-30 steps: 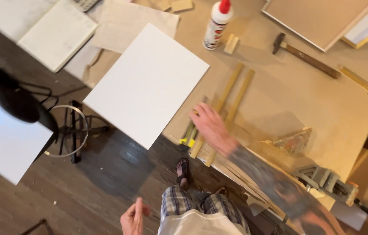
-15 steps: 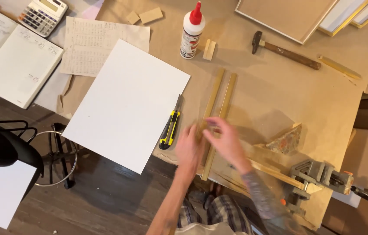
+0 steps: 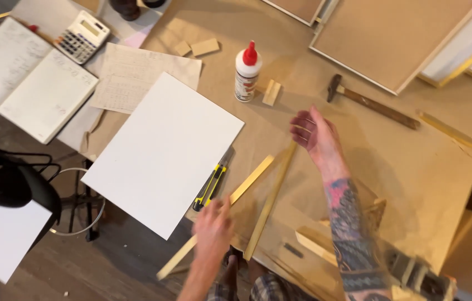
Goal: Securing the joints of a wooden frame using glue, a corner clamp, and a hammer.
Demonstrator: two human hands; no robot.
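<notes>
Your left hand [image 3: 212, 229] is resting on the near end of a long gold strip [image 3: 230, 206], fingers laid on it in a narrow grip, and that strip is lying slantwise across the front edge of the worktop [image 3: 414, 184], its low end sticking out past the edge. Your right hand [image 3: 315, 134] is hovering at the far tip of a second gold strip [image 3: 269, 203], fingers loosely curled; whether that grip is actually pinching the tip, you cannot tell from here. The two strips are lying side by side, close but apart, fanning away from you. Just left of them a yellow and black utility knife [image 3: 212, 181] is sitting against the edge of a big white board [image 3: 163, 150]. Beyond your right hand, a glue bottle [image 3: 247, 72] with a red cap is standing upright, a small wooden block [image 3: 271, 92] just beside it, and a hammer [image 3: 371, 102] is lying further right. A calculator [image 3: 82, 37] and an open notebook [image 3: 27, 83] are sitting at the far left.
</notes>
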